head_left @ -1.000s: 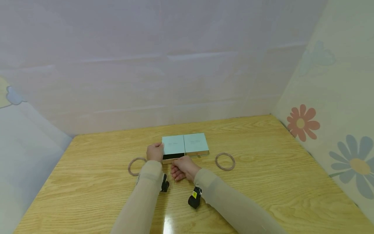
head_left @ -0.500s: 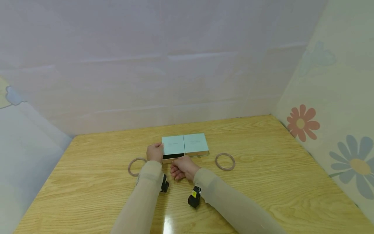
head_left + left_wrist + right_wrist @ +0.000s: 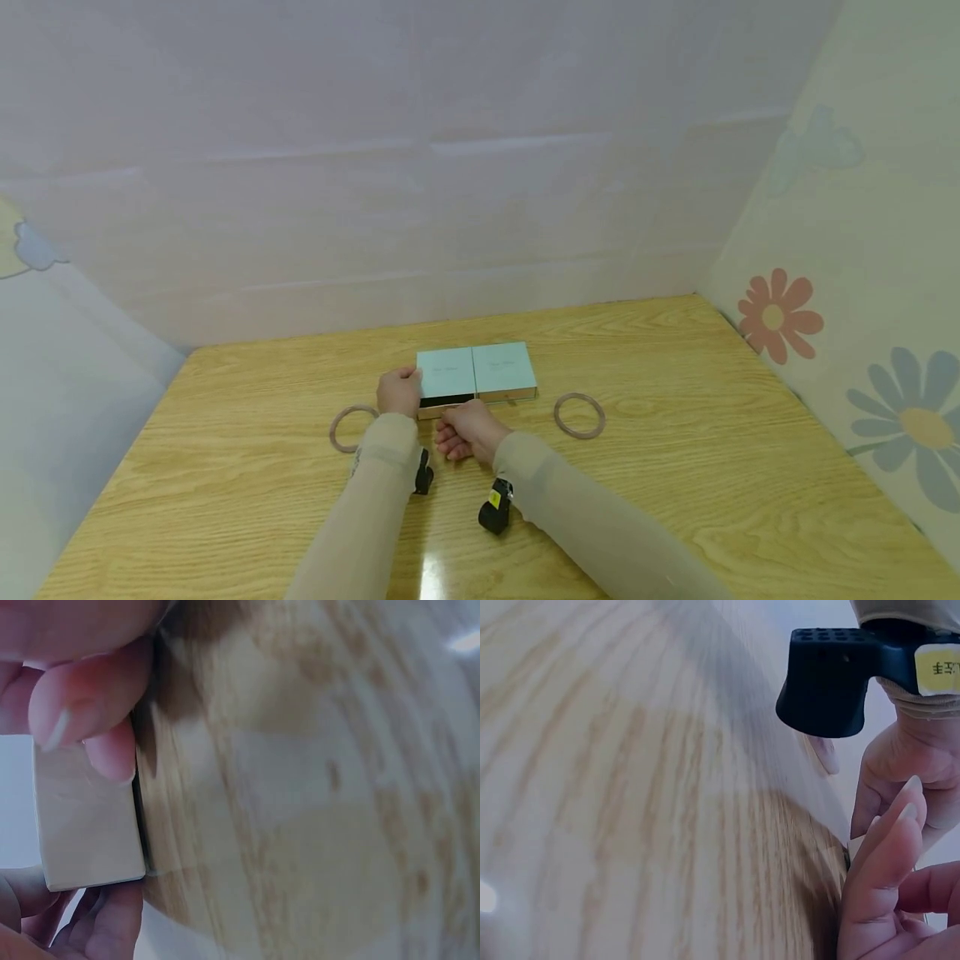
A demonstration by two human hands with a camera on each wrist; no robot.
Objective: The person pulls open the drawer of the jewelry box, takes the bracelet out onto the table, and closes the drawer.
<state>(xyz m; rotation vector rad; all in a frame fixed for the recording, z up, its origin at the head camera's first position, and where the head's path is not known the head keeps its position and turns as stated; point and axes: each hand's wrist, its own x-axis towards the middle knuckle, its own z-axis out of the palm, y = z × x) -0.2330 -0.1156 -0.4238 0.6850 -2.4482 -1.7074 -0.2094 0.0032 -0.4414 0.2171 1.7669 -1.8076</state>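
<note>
Two light blue square drawer boxes stand side by side on the table in the head view. The left box [image 3: 446,371] has its drawer [image 3: 435,412] partly out toward the person, showing a dark strip behind the front panel. My left hand [image 3: 399,392] grips this box at its left side. At the drawer's front, my right hand [image 3: 471,429] has its fingers curled and pinches near the right part of the panel; the exact contact is hidden. The left wrist view shows the pale drawer front [image 3: 90,817] between both hands. Beside it, the right box [image 3: 504,367] is closed.
One translucent pinkish bangle [image 3: 332,433] lies left of the boxes, partly behind the left sleeve. A second bangle [image 3: 579,415] lies to their right. The wood-grain table [image 3: 675,467] meets pale walls at the back and sides.
The right hand and wrist have shifted very slightly left. The left hand and the boxes look nearly unchanged, and both bangles stay in place.
</note>
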